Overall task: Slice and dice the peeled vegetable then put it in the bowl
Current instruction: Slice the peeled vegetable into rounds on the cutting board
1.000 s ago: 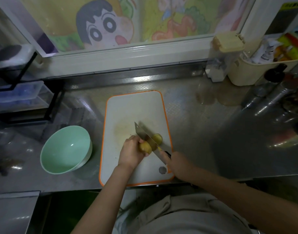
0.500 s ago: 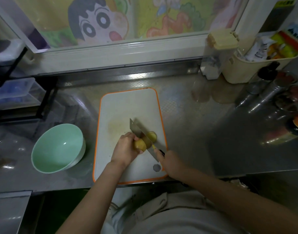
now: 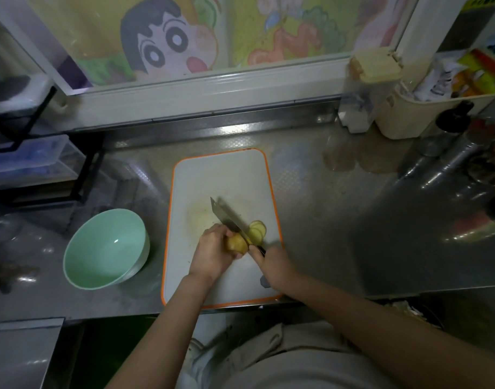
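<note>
A peeled yellow potato (image 3: 236, 243) lies on the white, orange-rimmed cutting board (image 3: 212, 178). My left hand (image 3: 211, 252) grips its left end. My right hand (image 3: 271, 265) holds the black handle of a cleaver (image 3: 226, 217), whose blade stands against the potato's right face. Several thin round slices (image 3: 257, 230) lie stacked on the board just right of the blade. An empty mint-green bowl (image 3: 106, 248) sits on the steel counter left of the board.
A black rack with clear plastic boxes (image 3: 30, 161) stands at the far left. At the back right are a lidded clear container (image 3: 369, 88), a cream basket of packets (image 3: 425, 113) and metal jars (image 3: 448, 136). The counter's front edge runs just below the board.
The knife keeps working through the potato; more slices now lie beside the blade. My view has shifted a little; both hands stay at the same spot on the board.
</note>
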Motion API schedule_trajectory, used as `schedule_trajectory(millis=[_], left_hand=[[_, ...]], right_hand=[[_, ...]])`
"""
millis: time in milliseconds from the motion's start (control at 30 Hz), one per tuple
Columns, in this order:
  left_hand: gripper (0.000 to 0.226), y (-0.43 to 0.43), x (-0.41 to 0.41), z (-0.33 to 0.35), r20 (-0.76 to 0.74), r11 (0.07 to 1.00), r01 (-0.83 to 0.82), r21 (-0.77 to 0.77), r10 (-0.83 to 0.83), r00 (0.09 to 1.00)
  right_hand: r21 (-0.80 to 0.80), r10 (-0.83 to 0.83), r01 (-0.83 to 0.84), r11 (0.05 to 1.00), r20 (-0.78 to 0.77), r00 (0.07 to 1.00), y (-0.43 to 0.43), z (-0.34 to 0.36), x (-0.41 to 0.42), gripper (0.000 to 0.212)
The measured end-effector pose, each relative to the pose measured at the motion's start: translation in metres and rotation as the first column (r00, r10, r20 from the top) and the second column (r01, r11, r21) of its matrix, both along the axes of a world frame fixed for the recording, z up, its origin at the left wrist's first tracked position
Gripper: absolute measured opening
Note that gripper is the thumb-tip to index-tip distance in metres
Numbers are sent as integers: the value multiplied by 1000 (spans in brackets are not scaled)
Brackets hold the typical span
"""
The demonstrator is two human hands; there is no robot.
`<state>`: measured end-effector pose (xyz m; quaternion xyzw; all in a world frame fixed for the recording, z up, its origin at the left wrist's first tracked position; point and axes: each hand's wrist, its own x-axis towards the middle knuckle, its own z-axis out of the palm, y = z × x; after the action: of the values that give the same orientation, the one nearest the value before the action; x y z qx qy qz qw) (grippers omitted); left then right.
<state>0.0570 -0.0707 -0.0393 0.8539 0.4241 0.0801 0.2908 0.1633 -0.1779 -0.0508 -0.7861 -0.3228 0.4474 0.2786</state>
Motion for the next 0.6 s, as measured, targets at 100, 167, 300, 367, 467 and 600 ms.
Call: schedule_trajectory(millis=[100, 167, 300, 367, 467, 600], left_hand=[[41, 0, 1, 1, -5, 1000, -3, -5, 3, 1000], [41, -1, 1, 1, -6, 1000, -10, -13, 10, 1000], [43, -2, -3, -1, 21, 1000, -21, -19, 21, 1000], [43, -5, -6, -3, 33, 1000, -20, -4, 20, 999], [41, -10, -8, -6, 32, 1000, -19, 17, 18, 999], [41, -15, -8, -6, 26, 1000, -22, 7, 22, 999]], right_hand=[[-16, -9, 9, 1000, -11, 1000, 0, -2, 6, 44], [-44, 6, -3, 999, 54, 999, 3, -3, 9, 49], [-44, 18, -15, 999, 75, 997, 4, 1, 19, 52], [-52, 24, -19, 998, 103, 994, 3, 3, 22, 51], [-49, -5, 11, 999, 115, 993, 3, 3, 27, 51], [-42, -35, 41, 998, 119, 992, 4, 13, 28, 53]])
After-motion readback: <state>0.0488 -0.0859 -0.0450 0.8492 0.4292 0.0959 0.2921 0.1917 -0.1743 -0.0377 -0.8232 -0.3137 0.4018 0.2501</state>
